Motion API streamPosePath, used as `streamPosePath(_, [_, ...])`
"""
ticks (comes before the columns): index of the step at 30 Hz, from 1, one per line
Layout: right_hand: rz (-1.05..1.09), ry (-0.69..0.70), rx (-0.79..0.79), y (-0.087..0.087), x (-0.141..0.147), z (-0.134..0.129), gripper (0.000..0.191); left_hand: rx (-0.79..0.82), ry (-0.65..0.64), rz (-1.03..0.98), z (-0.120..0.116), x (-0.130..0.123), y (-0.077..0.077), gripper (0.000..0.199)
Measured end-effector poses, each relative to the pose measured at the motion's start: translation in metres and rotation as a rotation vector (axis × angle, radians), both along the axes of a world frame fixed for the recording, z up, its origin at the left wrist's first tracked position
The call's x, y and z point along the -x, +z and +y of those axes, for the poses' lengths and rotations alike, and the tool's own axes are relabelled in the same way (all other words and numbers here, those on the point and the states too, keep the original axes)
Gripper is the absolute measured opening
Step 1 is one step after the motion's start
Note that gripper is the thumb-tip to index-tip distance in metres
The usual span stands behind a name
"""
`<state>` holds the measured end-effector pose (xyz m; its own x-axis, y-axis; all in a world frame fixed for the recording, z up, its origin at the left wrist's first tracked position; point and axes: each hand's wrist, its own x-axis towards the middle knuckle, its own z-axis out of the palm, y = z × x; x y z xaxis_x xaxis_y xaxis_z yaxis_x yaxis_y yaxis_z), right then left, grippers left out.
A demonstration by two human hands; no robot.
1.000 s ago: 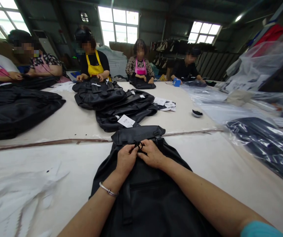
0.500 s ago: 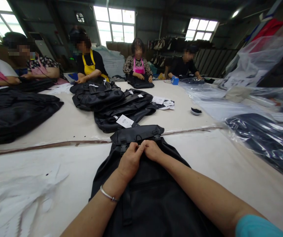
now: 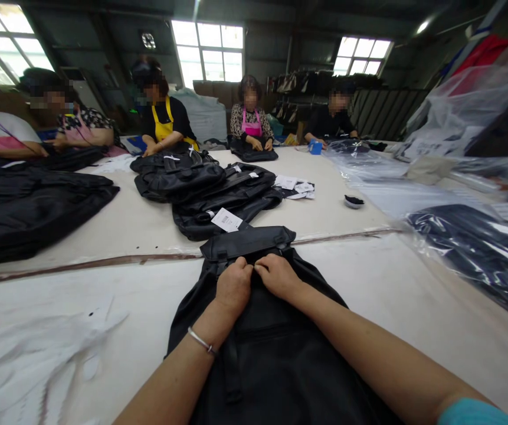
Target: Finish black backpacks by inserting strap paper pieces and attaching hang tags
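A black backpack [image 3: 280, 360] lies on the table in front of me, its rolled top flap [image 3: 249, 242] pointing away. Just below the flap, my left hand [image 3: 235, 284] is closed in a pinch, a silver bangle on its wrist. My right hand [image 3: 278, 276] pinches close beside it, with a small gap between the fingertips. What the fingers hold is too small and dark to make out. Below my left hand a dark strap [image 3: 231, 372] runs down the backpack's front. Beyond the flap lies a white printed tag [image 3: 226, 220].
Several black bags [image 3: 178, 177] are heaped ahead, with another black bag [image 3: 36, 206] at left. White tags [image 3: 295, 184] and a small dish [image 3: 353, 202] lie beyond. Plastic-wrapped goods [image 3: 470, 248] are at right, crumpled white sheets [image 3: 28, 348] at left. Several people work across the table.
My hands, touching at the fingertips before, are now slightly apart. The thin dark loop seen above them no longer shows. The backpack stays in place.
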<state>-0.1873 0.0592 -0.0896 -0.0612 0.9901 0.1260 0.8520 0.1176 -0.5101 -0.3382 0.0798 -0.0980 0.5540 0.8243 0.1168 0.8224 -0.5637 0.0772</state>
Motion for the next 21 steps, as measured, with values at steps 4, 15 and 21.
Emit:
streamPosePath(4, [-0.254,-0.023,-0.027,0.008,0.007,0.001,0.024,-0.006,0.012,-0.011,0.001,-0.001,-0.001,0.028])
streamPosePath(15, [-0.39,0.101,0.038,0.007,-0.001,0.021,0.026,-0.026,-0.014,-0.099,0.001,0.0,-0.011,0.03])
streamPosePath(21, [-0.295,0.073,0.051,0.003,-0.009,0.027,0.026,0.1,-0.018,-0.227,0.015,-0.002,-0.001,0.025])
